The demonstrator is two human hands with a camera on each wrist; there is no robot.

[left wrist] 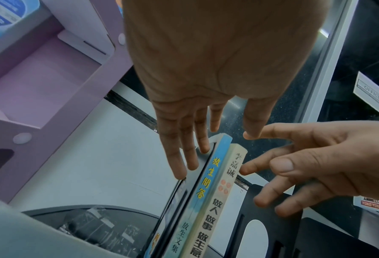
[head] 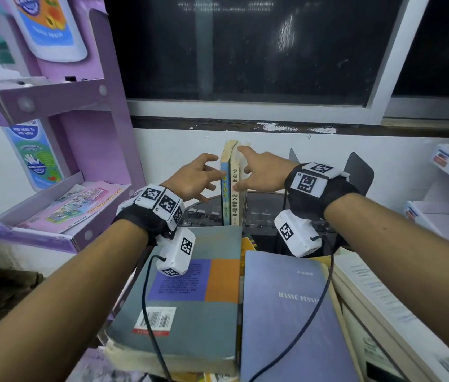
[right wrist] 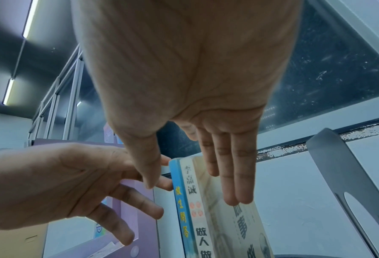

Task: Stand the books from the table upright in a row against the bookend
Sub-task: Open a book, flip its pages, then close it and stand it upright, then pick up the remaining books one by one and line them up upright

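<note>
Blue-spined book and cream one stand upright between both flat, ungripping hands, left hand against the blue side, right hand against the cream; black bookend lies beyond the right hand, nearer it.

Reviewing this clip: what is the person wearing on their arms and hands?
Both forearms and hands are bare, with no sleeves or gloves. The left hand and right hand each have a black wrist strap carrying white blocks printed with black square fiducial markers. A white camera housing, also marked, hangs under each wrist, and a thin dark cable trails from each housing toward the person.
</note>
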